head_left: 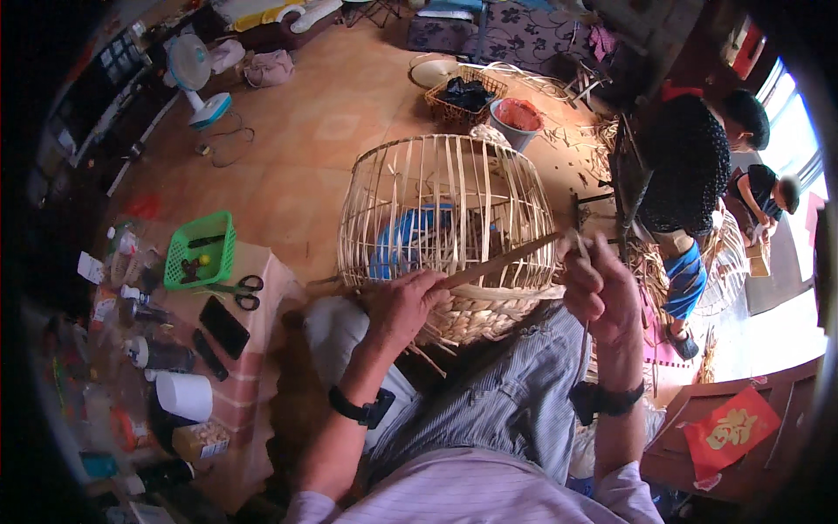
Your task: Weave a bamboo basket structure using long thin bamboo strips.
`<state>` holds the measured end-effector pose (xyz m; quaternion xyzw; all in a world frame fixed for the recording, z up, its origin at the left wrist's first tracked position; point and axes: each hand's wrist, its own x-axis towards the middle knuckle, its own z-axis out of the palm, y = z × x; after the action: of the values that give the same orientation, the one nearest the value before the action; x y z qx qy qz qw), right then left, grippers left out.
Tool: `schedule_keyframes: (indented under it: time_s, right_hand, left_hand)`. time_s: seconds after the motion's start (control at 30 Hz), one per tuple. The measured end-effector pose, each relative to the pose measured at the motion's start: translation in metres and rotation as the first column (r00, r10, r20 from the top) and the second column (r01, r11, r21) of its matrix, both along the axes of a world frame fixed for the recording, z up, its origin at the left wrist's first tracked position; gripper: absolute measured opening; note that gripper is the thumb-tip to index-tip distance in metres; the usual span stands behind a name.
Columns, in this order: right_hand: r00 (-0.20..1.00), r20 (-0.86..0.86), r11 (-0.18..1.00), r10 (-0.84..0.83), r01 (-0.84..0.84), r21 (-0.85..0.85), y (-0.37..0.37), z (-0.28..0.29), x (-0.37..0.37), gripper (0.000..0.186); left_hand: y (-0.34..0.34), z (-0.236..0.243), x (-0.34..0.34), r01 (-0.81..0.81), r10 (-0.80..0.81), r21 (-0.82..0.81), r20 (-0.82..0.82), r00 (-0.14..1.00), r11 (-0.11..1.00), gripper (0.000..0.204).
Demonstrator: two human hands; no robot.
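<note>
Your left hand (406,306) grips a flat strip (502,260) pointing toward two o'clock; your right hand (602,284), fingers curled, seems to pinch its far end. Beyond, at twelve, sits the basket (476,320); farther, at one, a bucket (515,137).

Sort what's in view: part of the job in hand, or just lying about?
Job: flat strip, held in the left hand, far end at the right hand; part-woven basket.
Lying about, apparently: fan; black phone; green tray; scissors (maybe a tool, but untouched).
</note>
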<state>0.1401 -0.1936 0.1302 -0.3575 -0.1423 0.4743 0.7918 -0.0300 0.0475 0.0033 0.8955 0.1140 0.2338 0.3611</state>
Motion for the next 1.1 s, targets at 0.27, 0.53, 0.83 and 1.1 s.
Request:
schedule_keyframes:
  time_s: [0.27,0.53,0.83,1.1]
  right_hand:
    - [0.904,0.421,0.890,0.072,0.133,-0.437,0.031,-0.071,-0.045,0.042]
    - [0.848,0.527,0.905,0.047,0.187,-0.382,0.114,-0.083,-0.014,0.024]
    - [0.725,0.640,0.919,0.254,0.025,-0.393,0.151,-0.072,0.046,0.031]
    - [0.026,0.886,0.816,0.462,0.380,-0.436,0.175,-0.068,0.039,0.021]
  left_hand:
    - [-0.011,-0.019,0.008,-0.148,0.147,-0.046,-0.019,0.989,0.988,0.021]
    - [-0.008,-0.022,0.006,-0.129,0.132,-0.077,0.036,0.991,0.989,0.022]
    - [-0.022,-0.008,0.009,-0.248,0.250,0.028,-0.067,0.966,0.968,0.015]
    - [-0.023,-0.009,0.009,-0.292,0.300,0.133,-0.053,0.952,0.947,0.022]
